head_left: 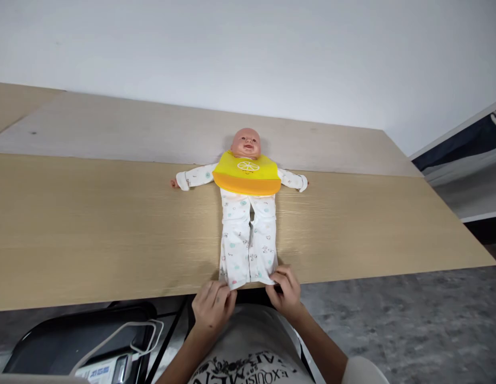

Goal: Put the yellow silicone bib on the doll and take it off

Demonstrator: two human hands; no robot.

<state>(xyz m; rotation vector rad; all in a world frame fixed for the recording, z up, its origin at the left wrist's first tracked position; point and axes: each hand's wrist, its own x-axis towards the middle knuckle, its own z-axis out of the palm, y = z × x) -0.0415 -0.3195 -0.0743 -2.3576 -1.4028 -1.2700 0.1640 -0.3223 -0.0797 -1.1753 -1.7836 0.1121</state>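
A baby doll (248, 143) lies on its back on the table, its head toward the wall and its arms spread. Across its chest is a yellow bib (248, 170) with an orange lower pocket and a white citrus-slice print. White printed pants (236, 240) cover its legs down to the table's front edge; its feet are hidden. At the hem of one pant leg, my left hand (214, 305) is closed with the fabric pinched. My right hand (286, 292) pinches the hem of the other leg, fingers curled.
The wooden table (112, 224) runs along a white wall (248, 58). Below its front edge at left stands a black chair (72, 341) with a power bank (108, 370) and a white cable (124, 326). Fabric lies on a shelf (468, 170) at right.
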